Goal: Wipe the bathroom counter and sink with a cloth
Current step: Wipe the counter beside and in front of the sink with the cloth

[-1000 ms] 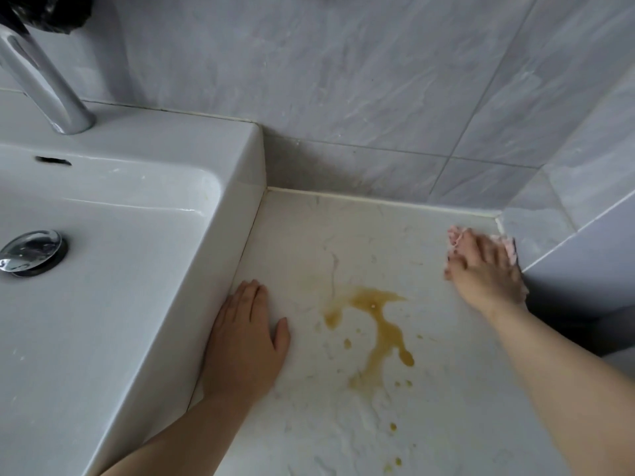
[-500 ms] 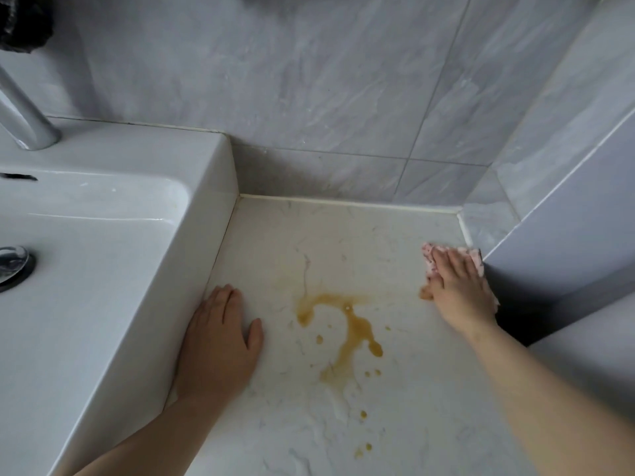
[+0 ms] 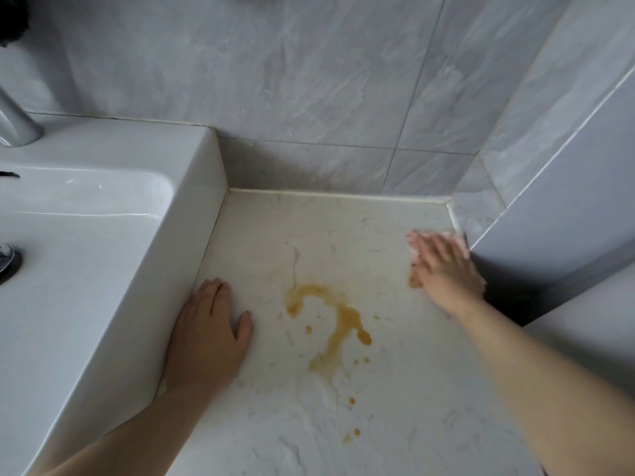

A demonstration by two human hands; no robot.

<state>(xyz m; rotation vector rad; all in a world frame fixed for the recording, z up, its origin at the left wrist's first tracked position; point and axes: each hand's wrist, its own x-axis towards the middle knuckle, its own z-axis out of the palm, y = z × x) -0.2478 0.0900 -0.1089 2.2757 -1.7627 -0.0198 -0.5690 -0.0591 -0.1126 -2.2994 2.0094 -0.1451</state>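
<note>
A white marbled counter (image 3: 395, 417) lies between the white sink (image 3: 86, 269) on the left and a tiled side wall on the right. A brown-yellow spill (image 3: 338, 324) spreads across the counter's middle, with small drops trailing toward me. My right hand (image 3: 443, 269) lies flat with straight fingers on a pink cloth (image 3: 417, 242) at the counter's right edge, near the back corner; only the cloth's rim shows past the fingers. My left hand (image 3: 209, 331) rests flat on the counter, its side against the sink's outer wall.
The tap's base (image 3: 15, 121) stands on the sink's back ledge at far left, and the chrome drain (image 3: 7, 262) shows at the left edge. Grey tiled walls (image 3: 309, 80) close the back and right. A pale panel (image 3: 567, 207) juts out right of the cloth.
The view has shifted right, so the sink and tap slid toward the left edge. My right hand with the cloth has stayed by the right edge, blurred now. My left hand has stayed put.
</note>
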